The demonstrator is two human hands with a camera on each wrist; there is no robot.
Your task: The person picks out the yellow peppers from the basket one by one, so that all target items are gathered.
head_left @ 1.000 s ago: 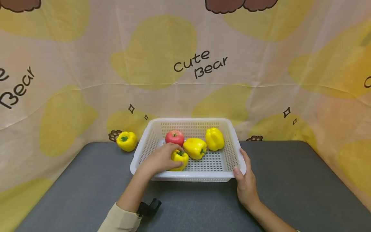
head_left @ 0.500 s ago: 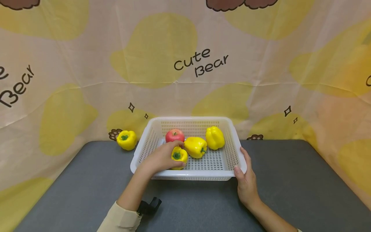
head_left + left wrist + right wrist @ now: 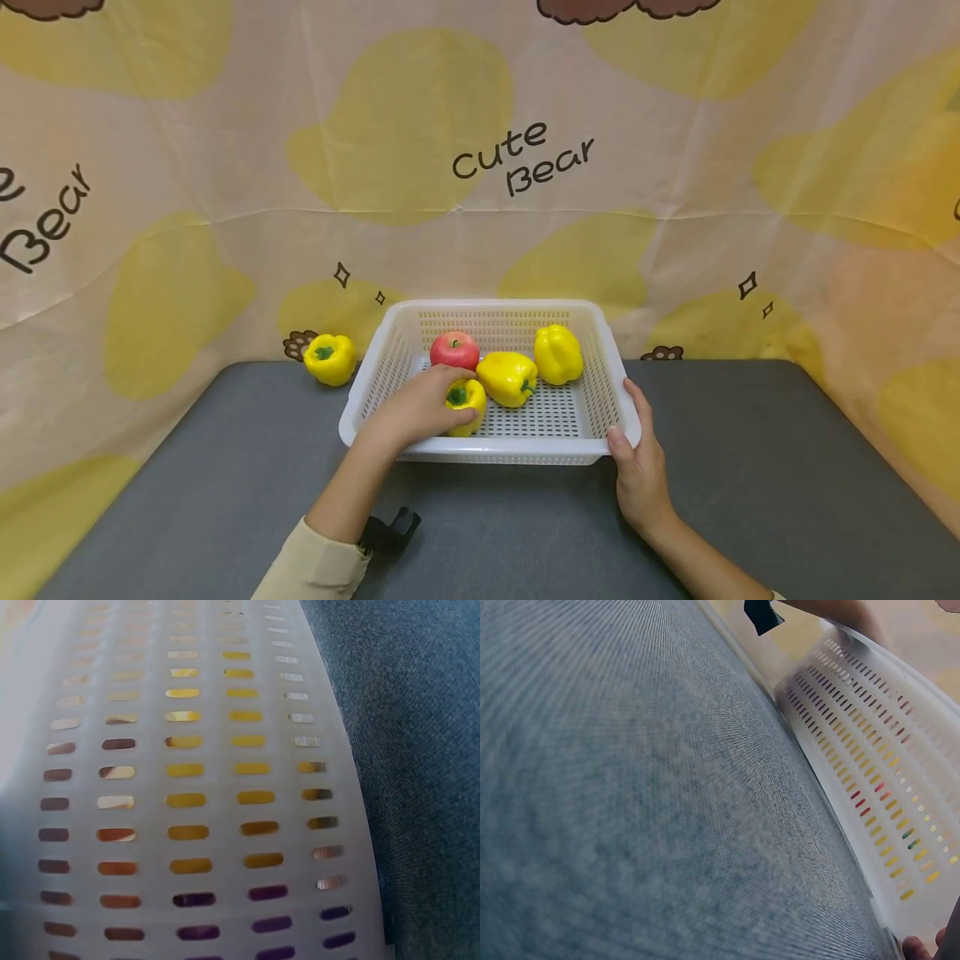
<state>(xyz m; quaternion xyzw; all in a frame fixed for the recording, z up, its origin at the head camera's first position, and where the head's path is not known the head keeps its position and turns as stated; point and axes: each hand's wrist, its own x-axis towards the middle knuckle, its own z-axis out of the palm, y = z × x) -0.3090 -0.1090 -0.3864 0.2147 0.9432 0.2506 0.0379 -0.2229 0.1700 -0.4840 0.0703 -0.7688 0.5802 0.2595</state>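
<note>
The left hand [image 3: 422, 406] holds yellow pepper 1 [image 3: 473, 395], its grip curled round the body, stem upward. Pepper 1 sits inside the white basket [image 3: 495, 447], at 7 o'clock from the basket centre. The right hand [image 3: 640, 477] pinches the basket rim at 4 o'clock, its grip formed by thumb and fingers. Inside the basket, the red apple [image 3: 454, 348] sits at 11 o'clock; yellow pepper 2 [image 3: 506, 377] lies on its side near the centre, stem toward 4 o'clock; yellow pepper 3 [image 3: 558, 354] is at 2 o'clock. Outside the basket, at 9 o'clock, yellow pepper 4 [image 3: 332, 367] rests on the grey tabletop [image 3: 187, 500]
</note>
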